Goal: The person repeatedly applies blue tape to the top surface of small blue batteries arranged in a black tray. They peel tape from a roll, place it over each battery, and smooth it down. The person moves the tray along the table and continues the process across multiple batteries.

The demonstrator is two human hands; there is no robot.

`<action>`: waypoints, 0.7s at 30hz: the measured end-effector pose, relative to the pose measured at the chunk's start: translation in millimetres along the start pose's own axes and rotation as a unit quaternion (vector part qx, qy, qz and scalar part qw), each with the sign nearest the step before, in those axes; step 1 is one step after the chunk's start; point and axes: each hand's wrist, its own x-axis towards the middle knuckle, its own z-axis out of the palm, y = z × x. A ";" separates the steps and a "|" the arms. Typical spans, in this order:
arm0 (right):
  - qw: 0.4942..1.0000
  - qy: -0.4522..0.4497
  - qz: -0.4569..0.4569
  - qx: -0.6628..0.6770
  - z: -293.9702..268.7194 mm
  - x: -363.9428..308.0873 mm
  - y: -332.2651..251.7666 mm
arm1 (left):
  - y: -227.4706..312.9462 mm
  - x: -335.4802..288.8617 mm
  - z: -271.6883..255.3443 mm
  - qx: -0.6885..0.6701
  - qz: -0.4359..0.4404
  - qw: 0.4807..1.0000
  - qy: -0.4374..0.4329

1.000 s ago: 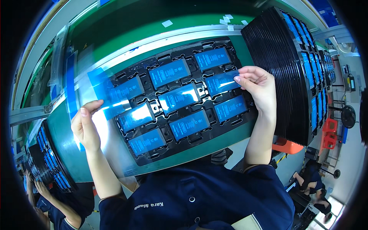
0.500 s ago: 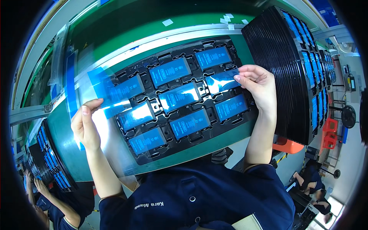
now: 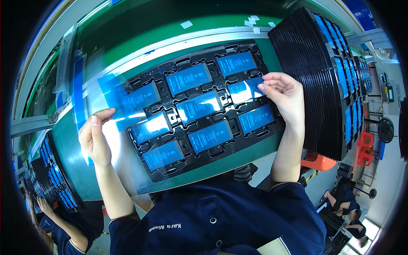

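A black tray (image 3: 204, 163) lies on the green work surface, with blue flat battery packs (image 3: 199, 107) in its pockets, arranged in rows. At its left side my left hand (image 3: 97, 138) pinches the edge of a clear, bluish plastic film (image 3: 111, 90). That film overlaps the left column of packs, and glare hides part of its outline. My right hand (image 3: 287, 93) is closed in a pinch at the right end of a middle-row pack (image 3: 244, 92). What lies between its thumb and finger is too thin to make out.
A tall stack of black trays (image 3: 306, 80) with blue packs stands to the right. Small white paper pieces (image 3: 253, 21) lie on the green surface beyond a metal rail (image 3: 170, 46). At lower left a co-worker's hands (image 3: 44, 205) are beside another tray stack (image 3: 59, 180). An orange stool (image 3: 318, 162) stands below right.
My right hand has shifted very slightly left and down. My left hand and the film stay almost where they were.
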 end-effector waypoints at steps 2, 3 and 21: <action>0.999 0.001 -0.029 -0.028 -0.5 -1.1 6.9 | 1.5 0.3 0.2 -0.003 -0.001 1.000 -0.006; 0.998 0.001 -0.043 -0.043 -1.1 -2.2 8.6 | 1.1 -0.1 -0.7 -0.006 0.000 1.000 -0.016; 0.923 0.102 -0.060 -0.367 1.2 -35.6 12.2 | 18.5 1.9 6.8 -0.071 0.003 0.997 0.022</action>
